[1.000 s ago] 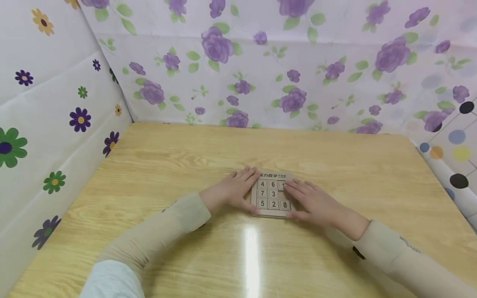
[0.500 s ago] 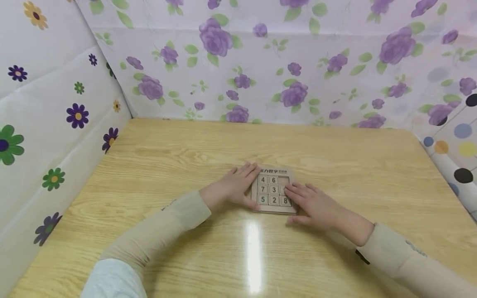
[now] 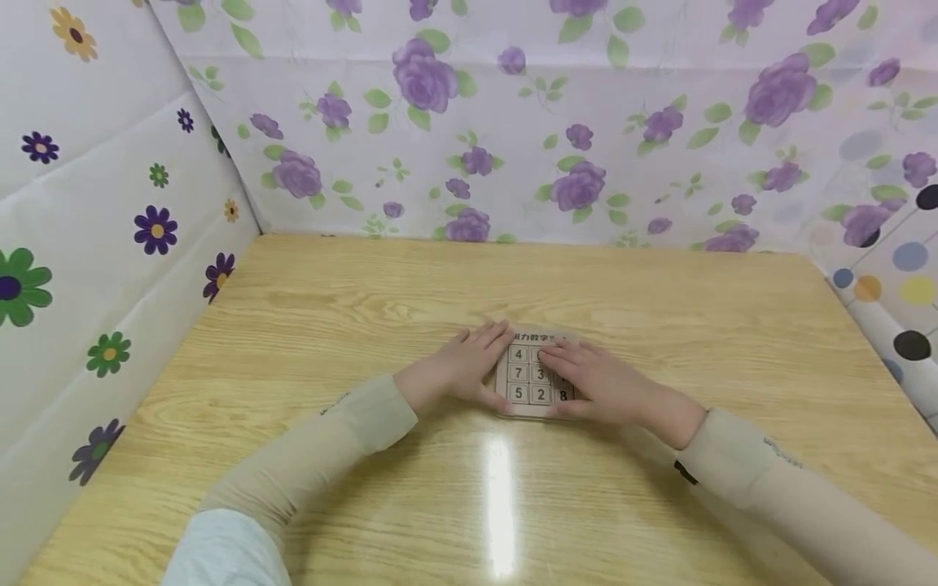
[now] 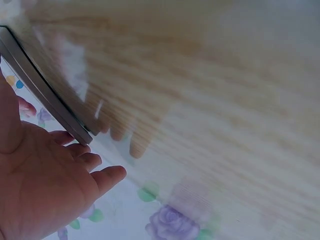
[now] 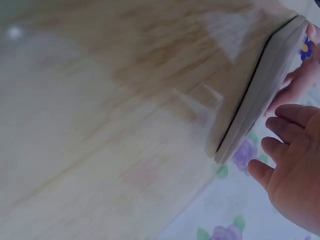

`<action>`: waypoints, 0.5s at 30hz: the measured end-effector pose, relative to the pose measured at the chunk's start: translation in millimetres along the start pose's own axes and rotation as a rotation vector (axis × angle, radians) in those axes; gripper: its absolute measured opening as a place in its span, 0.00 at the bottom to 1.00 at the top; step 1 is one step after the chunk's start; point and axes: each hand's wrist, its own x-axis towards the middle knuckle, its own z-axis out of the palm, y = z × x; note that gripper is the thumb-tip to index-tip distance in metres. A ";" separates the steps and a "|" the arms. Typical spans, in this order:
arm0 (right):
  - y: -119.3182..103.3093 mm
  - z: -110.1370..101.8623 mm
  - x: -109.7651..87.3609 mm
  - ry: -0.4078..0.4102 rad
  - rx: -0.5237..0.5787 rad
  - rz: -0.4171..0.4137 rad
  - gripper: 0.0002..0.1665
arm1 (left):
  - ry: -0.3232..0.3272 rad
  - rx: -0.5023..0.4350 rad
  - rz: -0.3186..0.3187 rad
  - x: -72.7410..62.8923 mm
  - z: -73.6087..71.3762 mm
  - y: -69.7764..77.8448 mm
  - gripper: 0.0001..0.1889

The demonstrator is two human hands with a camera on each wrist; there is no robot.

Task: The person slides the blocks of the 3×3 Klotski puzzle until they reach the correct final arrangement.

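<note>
A flat wooden number sliding puzzle (image 3: pixel 519 412) lies on the table, its tiles in three rows inside a frame with printed characters along the top. My left hand (image 3: pixel 469 366) rests along its left side, fingertips at the upper left corner and thumb at the lower left. Over its right side lies my right hand (image 3: pixel 611 382), index fingertip on the tile right of the 4 and thumb at the bottom edge. That hand hides the upper right slot and part of the slot below. In both wrist views the puzzle's edge (image 4: pixel 50 95) shows beside loosely extended fingers (image 5: pixel 272 147).
The wood-grain table (image 3: pixel 352 301) reaches back to a wall cloth (image 3: pixel 498 114) with purple flowers. Another flowered cloth (image 3: pixel 66 212) borders the left side, and a dotted one (image 3: pixel 890 301) the right. A light reflection shows on the tabletop in front of the puzzle.
The 1 tile slid down from the upper right slot under my right fingertips. Then my right hand moved up and left onto the top-middle tile. My left hand stays at the puzzle's left side.
</note>
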 end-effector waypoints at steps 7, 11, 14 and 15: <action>2.9 5.7 2.7 -0.051 0.041 0.024 0.47 | 0.008 -0.003 0.012 1.1 1.2 2.2 0.62; 10.2 6.6 -3.3 -0.028 0.037 0.033 0.46 | 0.008 -0.002 0.003 0.9 1.4 1.1 0.62; 14.1 4.8 -7.7 -0.022 0.028 0.036 0.45 | 0.015 -0.003 0.004 0.3 1.4 -0.2 0.62; 14.7 3.8 -8.6 -0.024 0.027 0.037 0.45 | 0.017 -0.001 0.005 0.2 1.5 -0.8 0.62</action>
